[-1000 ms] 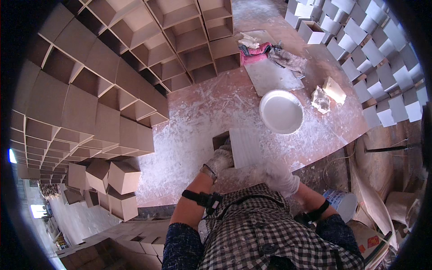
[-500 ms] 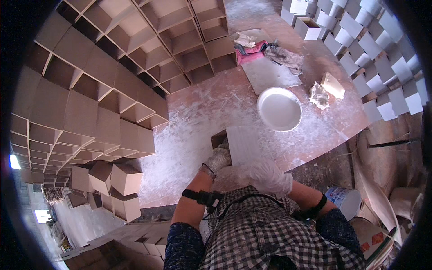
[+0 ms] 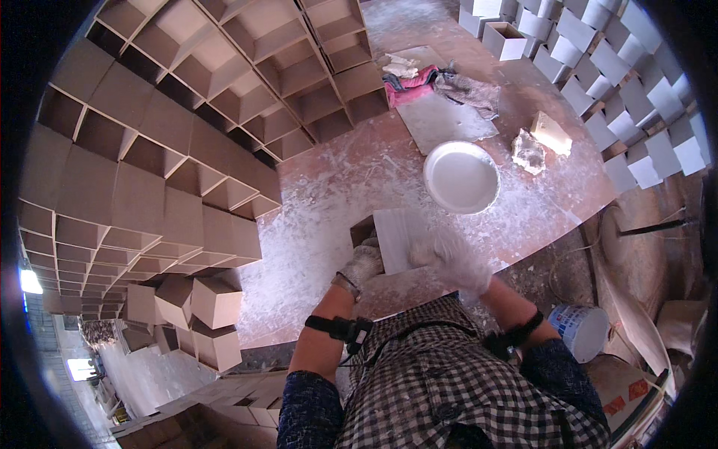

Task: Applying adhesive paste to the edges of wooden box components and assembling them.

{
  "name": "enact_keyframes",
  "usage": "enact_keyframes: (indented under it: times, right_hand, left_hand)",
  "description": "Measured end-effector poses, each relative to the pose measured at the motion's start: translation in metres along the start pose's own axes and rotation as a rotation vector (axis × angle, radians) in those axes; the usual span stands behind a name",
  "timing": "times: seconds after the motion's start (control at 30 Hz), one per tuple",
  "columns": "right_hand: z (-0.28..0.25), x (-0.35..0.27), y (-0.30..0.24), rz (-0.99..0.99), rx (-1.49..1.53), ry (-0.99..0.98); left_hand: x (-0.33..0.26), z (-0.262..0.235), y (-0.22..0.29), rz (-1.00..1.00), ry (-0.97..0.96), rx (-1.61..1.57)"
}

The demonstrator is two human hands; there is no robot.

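In front of me a small open box lies on its side on the table, its upper face coated white and its dark open end turned left. My left hand, in a pale knitted glove, reaches into that open end and grips the box wall; some fingers are hidden inside. My right hand, in a whitish glove, is over the right edge of the white face, its fingers smeared by motion. I cannot make out whether it holds anything. Beyond it sits a round white basin containing white liquid.
Brown boxes stand stacked high on the left, white-faced ones at the far right. Cloths lie on a pale board. A cream block and a crumpled lump sit beyond the basin. A bucket stands at right.
My right hand has moved forward from beside the apron to the right edge of the box's white face. The left hand stays in the box's open end.
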State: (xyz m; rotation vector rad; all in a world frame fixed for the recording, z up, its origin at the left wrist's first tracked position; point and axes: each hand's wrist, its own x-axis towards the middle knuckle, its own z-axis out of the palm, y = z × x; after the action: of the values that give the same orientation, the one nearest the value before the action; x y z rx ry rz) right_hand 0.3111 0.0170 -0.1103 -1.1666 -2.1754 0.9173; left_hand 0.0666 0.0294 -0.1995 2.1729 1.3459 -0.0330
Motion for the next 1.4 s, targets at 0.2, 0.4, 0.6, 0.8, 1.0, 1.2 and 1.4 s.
enact_keyframes:
  times: [0.2,0.4,0.6,0.8,1.0,1.2,1.4]
  right_hand:
    - [-0.005,-0.064,-0.024,-0.272,0.141,0.184]
    - [-0.028,-0.031,-0.044,-0.013,0.524,0.412]
    - [-0.018,0.008,-0.018,-0.263,-0.173,0.255]
    - [0.0,-0.016,-0.021,-0.275,-0.34,0.05]
    - [-0.01,0.032,0.019,0.002,-0.545,0.189]
    - [-0.003,-0.022,-0.014,-0.139,-0.14,0.032]
    - [0.0,0.019,0.029,-0.155,-0.209,0.3]
  left_hand:
    - [0.004,0.023,-0.04,0.1,0.072,-0.412]
    - [-0.008,-0.082,0.053,-0.046,-0.214,-0.956]
    - [0.01,-0.027,0.053,-0.456,0.083,-1.418]
    - [0.016,-0.01,0.038,-0.478,0.005,-1.133]
    - [0.022,-0.012,0.042,-0.178,-0.058,-0.651]
    - [0.015,-0.009,0.039,-0.172,-0.052,-0.651]
    - [0.022,0.0,0.037,-0.248,-0.06,-0.836]
